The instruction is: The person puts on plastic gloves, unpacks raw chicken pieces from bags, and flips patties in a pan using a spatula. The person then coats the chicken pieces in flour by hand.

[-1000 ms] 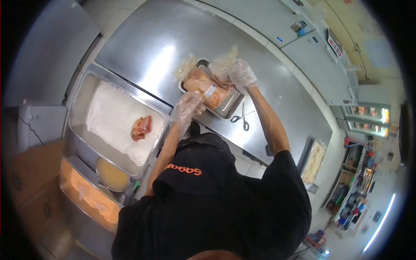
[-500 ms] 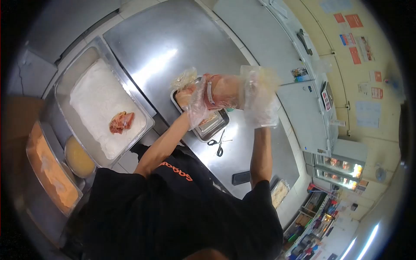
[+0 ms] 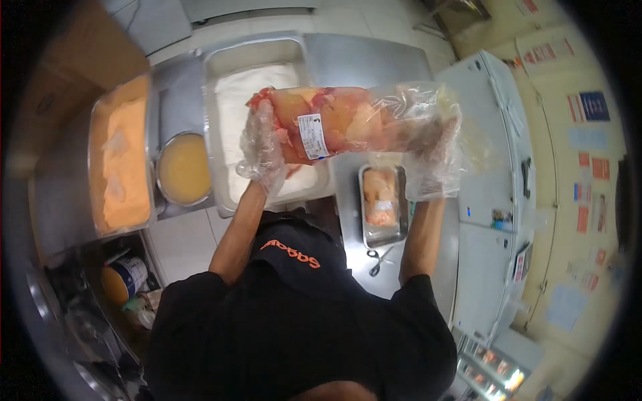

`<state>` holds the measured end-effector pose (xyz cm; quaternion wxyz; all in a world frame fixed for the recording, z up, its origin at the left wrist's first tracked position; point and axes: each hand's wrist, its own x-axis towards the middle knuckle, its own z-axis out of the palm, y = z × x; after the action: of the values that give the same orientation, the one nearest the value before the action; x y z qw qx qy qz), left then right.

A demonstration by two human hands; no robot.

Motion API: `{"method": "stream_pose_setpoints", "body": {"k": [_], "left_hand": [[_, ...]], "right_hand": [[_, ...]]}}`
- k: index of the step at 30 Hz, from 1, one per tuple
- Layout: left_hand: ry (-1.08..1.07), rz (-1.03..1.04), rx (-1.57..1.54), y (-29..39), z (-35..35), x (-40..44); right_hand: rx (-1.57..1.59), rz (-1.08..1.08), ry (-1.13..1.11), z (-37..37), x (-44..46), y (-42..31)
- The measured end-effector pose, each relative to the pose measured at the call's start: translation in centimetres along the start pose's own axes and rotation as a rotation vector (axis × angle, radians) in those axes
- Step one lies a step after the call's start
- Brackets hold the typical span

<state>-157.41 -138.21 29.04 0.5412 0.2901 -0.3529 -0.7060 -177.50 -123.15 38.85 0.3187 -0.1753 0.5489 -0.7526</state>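
A clear plastic bag of raw chicken (image 3: 348, 127) with a white label is held up level across the view. My left hand (image 3: 262, 150), in a thin clear plastic glove, is closed around its left end, where reddish meat shows at the mouth. My right hand (image 3: 436, 155), gloved the same way, grips the slack plastic at the right end. The bag's left part is above a deep metal pan (image 3: 212, 127) of white flour (image 3: 251, 87). The bag and my left hand cover much of the flour.
A small metal tray (image 3: 386, 235) with another bag of meat (image 3: 380, 194) sits on the steel table, scissors (image 3: 378, 262) beside it. Left are a bowl of yellow liquid (image 3: 185, 168) and a pan of orange powder (image 3: 124, 160). White chest freezers (image 3: 485, 140) line the right.
My body has turned left, and both hands have carried the bag from over the small tray to the flour pan. The meat piece seen on the flour before is now hidden.
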Motion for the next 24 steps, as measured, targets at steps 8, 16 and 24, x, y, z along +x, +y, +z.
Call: {"method": "stream_pose_setpoints", "body": {"k": [8,16,24], "left_hand": [[0.046,-0.051,0.148,9.9,-9.9,4.8],[-0.059,-0.016,0.084,-2.5,-23.6,4.7],[-0.089,-0.017,-0.181,-11.1,-27.6,2.7]], "right_hand": [[0.144,0.117,-0.340,8.7,1.5,6.7],[-1.304,-0.478,-1.288,18.4,3.6,2.3],[-0.988,0.088,-1.247,16.4,1.4,7.5]]}}
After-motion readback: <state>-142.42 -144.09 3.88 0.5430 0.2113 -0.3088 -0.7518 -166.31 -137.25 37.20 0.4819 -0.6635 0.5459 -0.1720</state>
